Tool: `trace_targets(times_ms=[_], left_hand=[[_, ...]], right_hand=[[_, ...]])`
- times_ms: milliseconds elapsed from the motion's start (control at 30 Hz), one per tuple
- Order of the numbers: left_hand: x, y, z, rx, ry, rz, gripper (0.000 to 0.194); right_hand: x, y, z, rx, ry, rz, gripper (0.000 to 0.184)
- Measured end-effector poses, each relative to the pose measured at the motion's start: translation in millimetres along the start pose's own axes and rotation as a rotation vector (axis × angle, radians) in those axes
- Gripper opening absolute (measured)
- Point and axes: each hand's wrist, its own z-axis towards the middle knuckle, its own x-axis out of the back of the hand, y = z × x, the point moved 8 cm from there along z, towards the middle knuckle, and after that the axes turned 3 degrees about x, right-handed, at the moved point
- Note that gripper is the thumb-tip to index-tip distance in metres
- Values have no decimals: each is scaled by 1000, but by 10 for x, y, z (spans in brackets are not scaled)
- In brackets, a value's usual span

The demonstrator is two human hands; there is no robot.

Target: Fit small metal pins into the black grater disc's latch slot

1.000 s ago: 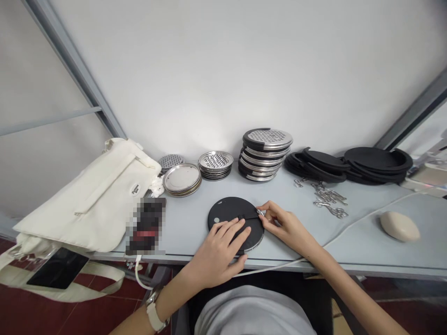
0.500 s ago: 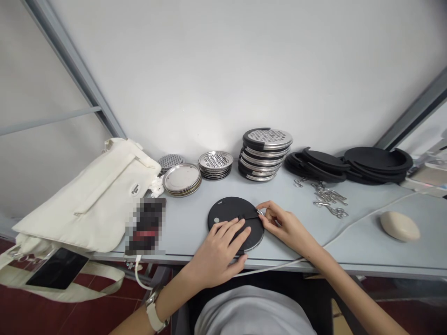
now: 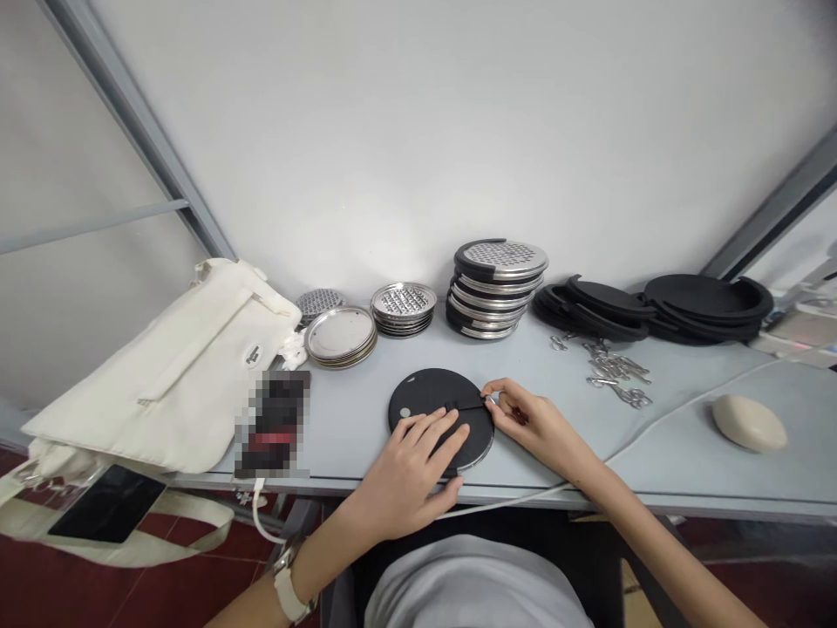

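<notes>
In front of me on the table lies a round black disc (image 3: 422, 391) with a pale dot, a slot across it and a metal edge along its lower right. My left hand (image 3: 418, 462) rests on the disc, its fingers stretched out flat and apart, the thumb at the near rim. At the slot's right end, my right hand (image 3: 520, 414) pinches a small shiny metal clip (image 3: 489, 399) between thumb and fingertips. The clip touches the disc's edge; fingers hide most of it. A loose pile of similar metal clips (image 3: 618, 366) lies beyond my right hand.
Behind the disc stand a tall stack of black-rimmed graters (image 3: 502, 292), grater plates (image 3: 404, 305) and plain metal discs (image 3: 340, 334). Black round holders (image 3: 706, 301) are piled right. A white bag (image 3: 176, 366), a cable (image 3: 660, 417) and a cream mouse-shaped object (image 3: 749, 423) also lie here.
My right fingertips have shifted slightly at the disc's edge, and the metal clip has turned a little between them. My left hand stays in place on the disc.
</notes>
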Motion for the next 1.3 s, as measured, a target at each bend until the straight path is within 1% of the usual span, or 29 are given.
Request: trace_targets(times_ms=[133, 333, 567, 733, 933, 1167, 1300], left_hand=[[-3, 4, 5, 0, -10, 1, 52], [18, 8, 4, -4, 11, 4, 53], [14, 9, 2, -7, 11, 12, 54], [4, 8, 4, -6, 5, 9, 53], [8, 8, 2, -10, 11, 5, 53], [20, 6, 1, -8, 25, 6, 52], [4, 5, -3, -8, 17, -3, 52]], right_hand=[[2, -6, -8, 2, 22, 10, 21], [66, -2, -10, 32, 104, 1, 29], [21, -37, -5, 52, 57, -6, 34], [4, -67, 2, 67, 24, -40, 31], [39, -25, 5, 66, 44, -43, 34], [68, -119, 11, 124, 65, -66, 31], [60, -103, 17, 107, 48, -74, 32]])
